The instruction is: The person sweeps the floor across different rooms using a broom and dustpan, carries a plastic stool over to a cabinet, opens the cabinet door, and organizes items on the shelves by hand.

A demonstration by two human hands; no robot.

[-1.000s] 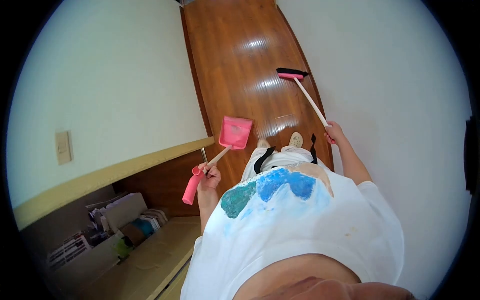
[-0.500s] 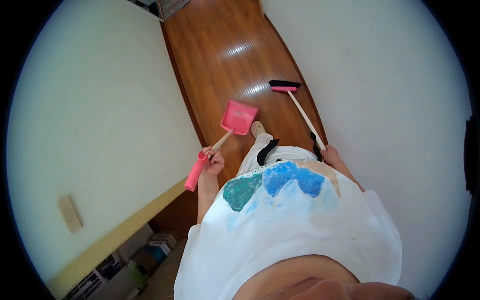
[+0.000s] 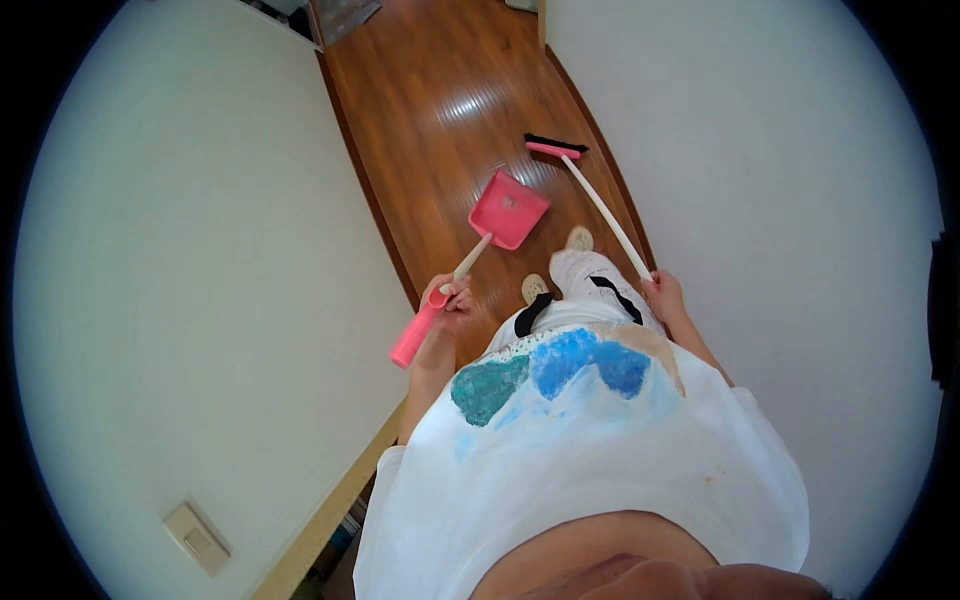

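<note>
My left hand (image 3: 456,297) is wrapped round the handle of a pink dustpan (image 3: 513,222). A pale stick joins its pink hand grip to the pan, which is out ahead of me with a small greyish clump in it. Close to the right wall, my right hand (image 3: 664,294) grips the white pole of a broom (image 3: 553,149). The broom's pink head with black bristles is farther ahead, at the right side of the floor. Whether the pan touches the floor I cannot tell.
Glossy brown floorboards (image 3: 430,120) run ahead between a left wall (image 3: 220,250) and a right wall (image 3: 760,200), both with dark skirting. A light switch (image 3: 197,538) is on the left wall. My feet in pale clogs (image 3: 579,239) show below. Doorways open at the far end.
I have moved forward along the corridor, and a second foot now shows. The dustpan has swung forward and right; the broom head has shifted slightly forward and left. Both hands keep their hold.
</note>
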